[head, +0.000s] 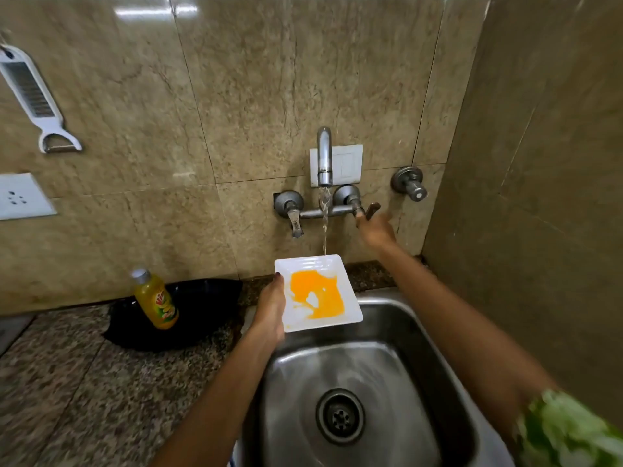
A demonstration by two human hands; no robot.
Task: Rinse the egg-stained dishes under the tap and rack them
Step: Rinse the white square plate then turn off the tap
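A white square plate (332, 318) smeared with yellow egg is held over the back of the steel sink (414, 318). My left hand (269, 308) grips its left edge, thumb on the rim. Water runs from the wall tap's spout (324, 156) and lands at the plate's far edge. My right hand (376, 227) reaches up to the right tap handle (371, 210), with fingers around it.
A yellow dish-soap bottle (155, 299) stands on a black dish (202, 315) on the granite counter (67, 382) left of the sink. A second valve (409, 183) sits right of the tap. A white peeler-grater (37, 99) hangs on the wall at left, above a socket (20, 197).
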